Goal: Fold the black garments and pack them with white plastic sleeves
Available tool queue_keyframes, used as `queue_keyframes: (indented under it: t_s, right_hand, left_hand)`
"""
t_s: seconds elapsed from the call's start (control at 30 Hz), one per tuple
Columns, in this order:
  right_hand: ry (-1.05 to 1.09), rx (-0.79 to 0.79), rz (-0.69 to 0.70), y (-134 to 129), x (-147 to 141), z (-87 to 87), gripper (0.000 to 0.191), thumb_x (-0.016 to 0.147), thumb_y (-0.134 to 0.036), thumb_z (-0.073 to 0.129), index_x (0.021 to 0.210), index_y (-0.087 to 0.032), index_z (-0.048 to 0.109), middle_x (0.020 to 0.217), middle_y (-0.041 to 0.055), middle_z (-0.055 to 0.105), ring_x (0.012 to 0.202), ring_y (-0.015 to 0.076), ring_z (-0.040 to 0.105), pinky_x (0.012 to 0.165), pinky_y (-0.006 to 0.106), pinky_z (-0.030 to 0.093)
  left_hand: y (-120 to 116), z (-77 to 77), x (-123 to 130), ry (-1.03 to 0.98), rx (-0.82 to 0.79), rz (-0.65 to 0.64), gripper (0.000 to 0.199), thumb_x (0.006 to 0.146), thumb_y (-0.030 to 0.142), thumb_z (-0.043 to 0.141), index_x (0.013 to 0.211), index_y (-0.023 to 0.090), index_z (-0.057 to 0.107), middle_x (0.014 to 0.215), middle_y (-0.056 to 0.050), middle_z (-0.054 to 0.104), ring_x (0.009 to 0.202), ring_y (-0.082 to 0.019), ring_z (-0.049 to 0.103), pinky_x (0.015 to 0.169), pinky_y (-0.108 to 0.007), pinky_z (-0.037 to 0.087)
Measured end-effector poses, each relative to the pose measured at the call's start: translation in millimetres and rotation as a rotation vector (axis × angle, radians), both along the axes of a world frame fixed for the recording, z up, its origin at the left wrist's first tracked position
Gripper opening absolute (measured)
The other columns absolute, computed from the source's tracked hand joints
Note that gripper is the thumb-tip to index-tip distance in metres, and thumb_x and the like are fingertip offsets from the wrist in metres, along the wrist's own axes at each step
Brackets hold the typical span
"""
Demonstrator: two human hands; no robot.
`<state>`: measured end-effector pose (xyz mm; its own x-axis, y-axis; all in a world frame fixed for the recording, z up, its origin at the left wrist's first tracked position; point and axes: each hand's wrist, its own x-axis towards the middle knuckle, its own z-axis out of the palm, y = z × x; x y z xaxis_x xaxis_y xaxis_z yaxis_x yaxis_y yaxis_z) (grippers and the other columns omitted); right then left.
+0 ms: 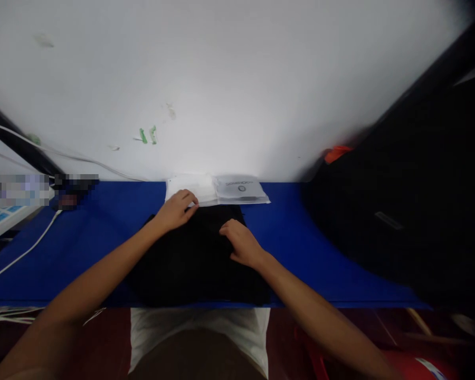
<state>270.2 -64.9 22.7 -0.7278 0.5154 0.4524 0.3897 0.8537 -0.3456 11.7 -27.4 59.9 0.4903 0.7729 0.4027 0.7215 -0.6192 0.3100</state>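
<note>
A black cloth item point(198, 264) lies spread on the blue table in front of me, its folds too dark to make out. My left hand point(179, 208) is at its upper left edge, beside a flat white packet point(192, 188), with the thumb and fingers apart and nothing held. Over the right upper part of the cloth is my right hand point(241, 241), fingers bent together near the fabric; whether they pinch any of it is hidden. A translucent printed bag point(242, 189) lies behind the cloth, against the white packet.
The blue table point(296, 237) meets a white wall point(237, 95). At the right, a large black bulky item point(399, 211) covers the table's side. White cables point(27, 250) and a blurred dark device point(77, 191) are at the left.
</note>
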Motion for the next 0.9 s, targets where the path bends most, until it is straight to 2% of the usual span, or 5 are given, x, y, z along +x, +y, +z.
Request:
queue_keyframes:
  t_s: [0.17,0.4,0.6,0.7,0.9]
  right_hand:
    - [-0.044,-0.005,0.057,-0.8,-6.7,0.2,0.046,0.053,-0.009,0.052,0.097,-0.022,0.046,0.092,0.0075,0.055,0.082,0.0254,0.048,0.071,0.039,0.042]
    - [0.045,-0.105,0.04,1.5,-4.6,2.6,0.042,0.053,-0.013,0.053,0.093,-0.022,0.045,0.087,0.0052,0.054,0.077,0.0239,0.049,0.068,0.037,0.044]
    - [0.061,-0.18,0.129,2.5,-2.9,11.0,0.058,0.053,-0.012,0.06,0.11,-0.02,0.048,0.133,0.0171,0.051,0.121,0.0336,0.048,0.098,0.052,0.042]
    - [0.038,-0.205,0.179,2.0,-2.3,10.4,0.057,0.064,-0.011,0.059,0.119,-0.019,0.048,0.13,0.0171,0.057,0.123,0.0293,0.052,0.099,0.049,0.046]
    - [0.076,0.171,0.31,-17.6,-3.0,10.6,0.029,0.096,-0.023,0.04,0.122,-0.015,0.05,0.135,0.0177,0.058,0.133,0.0246,0.048,0.101,0.045,0.05]
  left_hand:
    - [41.3,-7.7,-43.5,0.194,-0.087,-0.022,0.016,0.087,0.025,0.052,0.1,0.02,0.061,0.109,-0.008,0.061,0.106,-0.023,0.057,0.093,-0.038,0.047]
    - [42.6,-8.8,-51.8,0.256,-0.065,0.083,0.021,0.084,0.014,0.044,0.092,0.02,0.063,0.088,-0.007,0.063,0.083,-0.021,0.061,0.073,-0.032,0.049]
    - [4.4,20.5,-22.7,0.191,0.166,0.217,0.023,0.085,0.012,0.045,0.088,0.019,0.066,0.099,-0.01,0.061,0.096,-0.025,0.056,0.074,-0.035,0.05]
    - [-27.5,30.1,4.9,0.145,0.285,0.232,0.023,0.085,0.008,0.046,0.092,0.017,0.067,0.098,-0.01,0.06,0.092,-0.026,0.054,0.076,-0.038,0.051]
    - [-56.8,1.3,39.0,0.206,0.22,0.155,0.038,0.085,0.006,0.05,0.122,0.012,0.055,0.107,-0.014,0.053,0.097,-0.026,0.051,0.083,-0.042,0.051]
